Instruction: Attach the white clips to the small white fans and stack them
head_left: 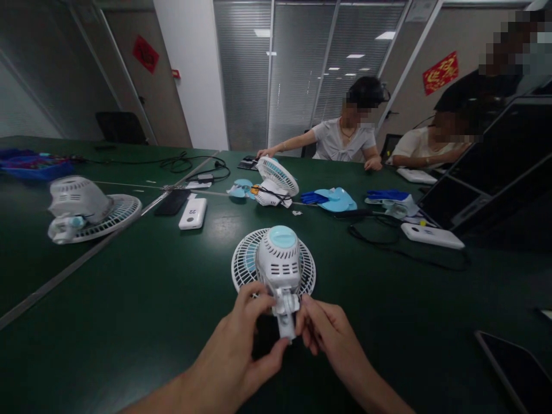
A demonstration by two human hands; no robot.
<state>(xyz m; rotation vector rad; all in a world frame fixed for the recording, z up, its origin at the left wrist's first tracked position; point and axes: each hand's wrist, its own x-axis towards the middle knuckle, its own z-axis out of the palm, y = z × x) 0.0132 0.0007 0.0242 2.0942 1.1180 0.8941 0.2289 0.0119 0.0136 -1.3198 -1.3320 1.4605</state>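
A white fan (279, 264) with a light blue back cap lies face down on its round grille, right before me. My left hand (241, 328) grips the fan's neck, fingers on the joint and thumb near the neck's lower end. On the joint's right side, my right hand (325, 328) has its thumb and index finger pinched together. Whatever lies between those fingertips is too small or hidden to name. The grille (309, 270) rests on the dark green table.
Another white fan (77, 201) lies face down at left. Beyond mine are a third fan (276, 178), light blue blades (338, 199) and a white power bank (193, 214). A co-worker (345, 135) reaches across the far side. At right are a cable (388, 247) and a dark device (513, 368).
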